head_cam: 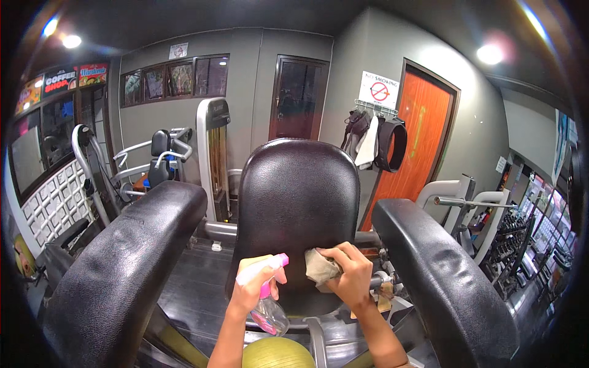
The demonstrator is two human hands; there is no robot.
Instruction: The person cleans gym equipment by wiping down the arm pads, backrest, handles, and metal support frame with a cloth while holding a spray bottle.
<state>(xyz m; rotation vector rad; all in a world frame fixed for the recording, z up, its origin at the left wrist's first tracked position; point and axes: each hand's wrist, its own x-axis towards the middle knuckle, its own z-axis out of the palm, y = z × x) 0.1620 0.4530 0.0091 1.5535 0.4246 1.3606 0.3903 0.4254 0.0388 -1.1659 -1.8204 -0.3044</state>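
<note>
My left hand [251, 285] grips a spray bottle [271, 315] with a pink-and-white trigger head and a clear body, its nozzle turned to the right. In my right hand [350, 273] is a bunched greyish-beige cloth [321, 267]. Both hands are over the lower part of a black padded backrest [299, 193], upright in front of me. Whether the cloth touches the padding I cannot tell. A black armrest pad [124, 257] slopes along my left side, and a matching pad [444, 271] along my right; both have dented, creased surfaces.
Below my hands is a yellow-green rounded surface [278, 354], beside a grey metal frame tube [317, 342]. A weight-stack machine [214, 156] stands beyond the left pad. To the right, a barbell sleeve [460, 202] juts out. Towels and belts hang from a wall rack [375, 108] near an orange-brown door [421, 124].
</note>
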